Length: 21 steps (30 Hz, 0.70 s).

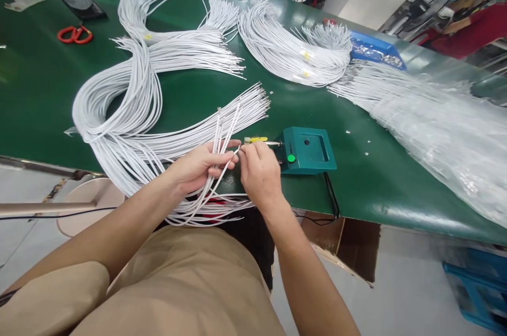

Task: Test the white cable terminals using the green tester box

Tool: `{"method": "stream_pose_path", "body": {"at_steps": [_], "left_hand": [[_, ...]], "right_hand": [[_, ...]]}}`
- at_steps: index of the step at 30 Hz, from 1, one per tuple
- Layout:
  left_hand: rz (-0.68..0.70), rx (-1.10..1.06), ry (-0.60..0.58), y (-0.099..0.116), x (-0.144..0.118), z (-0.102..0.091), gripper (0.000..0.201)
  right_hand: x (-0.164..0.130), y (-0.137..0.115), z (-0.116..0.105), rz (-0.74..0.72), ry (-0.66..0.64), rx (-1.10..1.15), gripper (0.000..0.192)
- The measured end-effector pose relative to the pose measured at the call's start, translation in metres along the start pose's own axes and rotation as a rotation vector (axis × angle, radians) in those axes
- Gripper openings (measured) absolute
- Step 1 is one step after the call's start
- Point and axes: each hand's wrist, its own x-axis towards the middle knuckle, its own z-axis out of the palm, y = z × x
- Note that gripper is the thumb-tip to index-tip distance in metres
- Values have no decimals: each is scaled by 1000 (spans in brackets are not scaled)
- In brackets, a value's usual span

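Wires point(222, 135) bunched in L hand point(198, 167); R hand point(259, 172) fingers pinch one tip.

White wires point(222, 138): thin, insulated, a small bunch fanned upright at frame centre, bare tips up, lower lengths trailing down toward the lower centre. One wire end point(236, 151) lies level between the two fists. Green box point(307, 150): small, square, green button on top, flat just right of centre.
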Motion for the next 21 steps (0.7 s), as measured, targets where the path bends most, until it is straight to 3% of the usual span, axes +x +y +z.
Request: {"method": "stream_pose_path", "body": {"at_steps": [4, 9, 16, 21], "left_hand": [[185, 223, 50, -7, 16, 1, 43], [263, 470, 107, -10, 28, 2, 44], [280, 655, 161, -10, 34, 5, 42], [314, 695, 176, -10, 40, 5, 40]], "right_hand": [[18, 29, -24, 3, -80, -196, 22], [26, 54, -31, -52, -248, -272, 17], [30, 58, -26, -140, -294, -269, 20], [38, 60, -25, -81, -304, -241, 14]]}}
